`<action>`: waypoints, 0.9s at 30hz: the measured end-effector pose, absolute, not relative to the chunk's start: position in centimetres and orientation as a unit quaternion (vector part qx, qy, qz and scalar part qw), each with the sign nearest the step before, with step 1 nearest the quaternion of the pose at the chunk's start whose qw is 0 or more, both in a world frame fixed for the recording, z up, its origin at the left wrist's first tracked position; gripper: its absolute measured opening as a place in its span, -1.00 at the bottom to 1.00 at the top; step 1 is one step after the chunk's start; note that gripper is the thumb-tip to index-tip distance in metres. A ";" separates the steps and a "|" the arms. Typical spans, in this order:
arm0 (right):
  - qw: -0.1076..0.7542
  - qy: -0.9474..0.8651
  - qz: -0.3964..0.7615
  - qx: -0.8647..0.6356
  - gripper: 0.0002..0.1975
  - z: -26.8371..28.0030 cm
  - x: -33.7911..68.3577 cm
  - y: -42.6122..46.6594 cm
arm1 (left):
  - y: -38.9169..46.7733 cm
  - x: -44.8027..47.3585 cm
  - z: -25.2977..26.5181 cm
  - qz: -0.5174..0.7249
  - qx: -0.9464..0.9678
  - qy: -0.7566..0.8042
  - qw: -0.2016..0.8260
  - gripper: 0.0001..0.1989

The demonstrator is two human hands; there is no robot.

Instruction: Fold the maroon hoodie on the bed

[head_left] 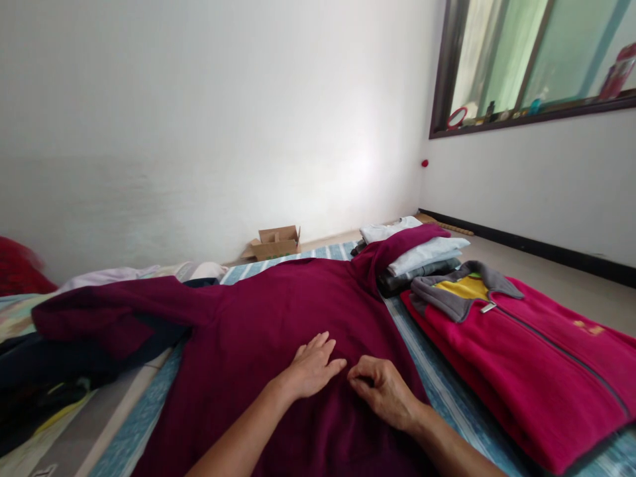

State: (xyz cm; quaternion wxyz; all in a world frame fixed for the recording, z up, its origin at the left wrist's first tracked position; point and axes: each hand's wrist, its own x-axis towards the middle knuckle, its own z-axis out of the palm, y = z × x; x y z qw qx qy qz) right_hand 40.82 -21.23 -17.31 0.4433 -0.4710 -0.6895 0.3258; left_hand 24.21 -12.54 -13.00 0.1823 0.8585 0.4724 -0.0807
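Observation:
A dark magenta long-sleeved top (278, 318) lies spread out in front of me, its sleeves reaching to both sides. My left hand (315, 364) rests flat on the middle of it, palm down with the fingers stretched. Close to its right, my right hand (380, 384) is closed in a pinch just over or on the cloth. Whether anything is between those fingertips is hidden. The top's right sleeve (415, 242) lies across a pile of folded clothes, and the left sleeve (124, 298) lies over dark clothing.
A folded pink zip jacket (536, 371) with a grey collar lies at the right. Folded light clothes (430, 255) are stacked behind it. Dark clothing (59, 371) is heaped at the left. An open cardboard box (275, 244) stands by the wall. Blue striped bedding (442, 377) lies underneath.

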 end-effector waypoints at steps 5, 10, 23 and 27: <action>0.453 -0.682 0.327 -0.472 -0.84 -17.8 40.6 -20.9 | -9.2 27.3 -9.6 0.014 0.875 0.416 0.247 -0.41; 0.456 -0.681 0.325 -0.473 -0.82 -18.4 40.4 -20.7 | -5.4 33.8 -7.2 0.197 0.857 0.397 0.265 -0.69; 0.420 -0.722 0.257 -0.486 -0.86 -21.4 39.5 -18.6 | 2.5 48.1 -4.0 0.282 0.820 0.457 0.199 -0.85; 0.438 -0.698 0.229 -0.518 -0.89 -22.1 38.7 -18.3 | 3.1 50.2 -3.9 0.304 0.799 0.473 0.213 -0.80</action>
